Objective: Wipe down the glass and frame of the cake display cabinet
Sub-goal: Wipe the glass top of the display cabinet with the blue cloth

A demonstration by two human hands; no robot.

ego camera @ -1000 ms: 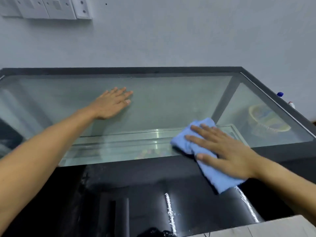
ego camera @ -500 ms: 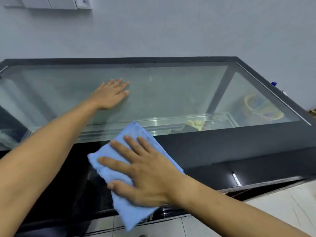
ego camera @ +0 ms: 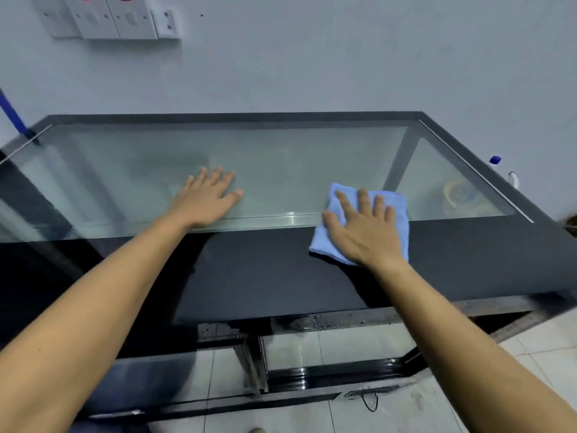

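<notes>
The cabinet stands against the pale wall, its glass top set in a black frame and its black front panel facing the viewer. A blue cloth lies on the cabinet's near edge toward its right end, half on the glass and half on the front panel. The right hand lies flat on the cloth, its fingers straight and slightly spread, pressing it down without curling round it. The left hand rests palm-down on the glass near the cabinet's middle, fingers straight and close together, thumb out to the right, holding nothing.

Half a second ago the right hand and cloth were lower on the front panel and left of the cabinet's middle; they have since moved up and to the right, onto the glass edge. The left hand has stayed flat on the glass.

Above the cabinet's left end, white sockets sit on the wall. At its left rear corner a blue handle leans. Just past its right end a blue-capped bottle shows. Below the cabinet lies a tiled floor.
</notes>
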